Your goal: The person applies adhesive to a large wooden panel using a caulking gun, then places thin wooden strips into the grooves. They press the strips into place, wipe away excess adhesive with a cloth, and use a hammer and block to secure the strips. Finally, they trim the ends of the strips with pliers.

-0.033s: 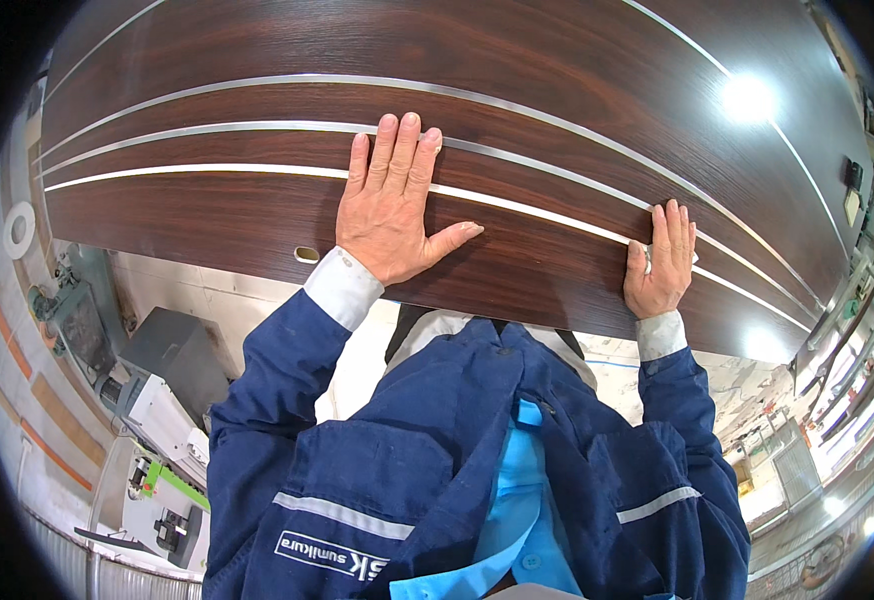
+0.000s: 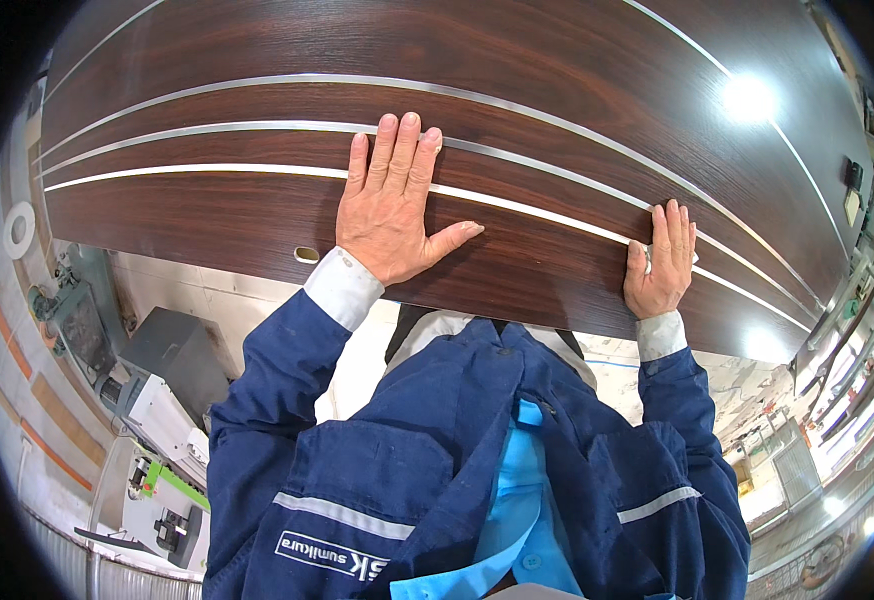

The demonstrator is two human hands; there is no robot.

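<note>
A large dark-brown wood-grain panel [image 2: 517,255] lies before me, crossed by several thin silvery strips running lengthwise. My left hand [image 2: 385,220] rests flat on it near the front edge, fingers stretched over two of the strips and thumb out to the side. Nothing shows in that hand. Farther right, my right hand [image 2: 661,265] presses on the panel across the strips, its fingers straight and close together. A crumpled white wad [image 2: 648,258], like cloth or paper, sticks out from under its thumb and palm; most of it is hidden.
An oval cutout [image 2: 306,255] sits in the panel near its front edge. Below left stand a dark grey box [image 2: 172,350] and machinery with a green part [image 2: 172,484]. A white roll [image 2: 19,230] is at the far left. Long bars [image 2: 847,370] are stacked at the right.
</note>
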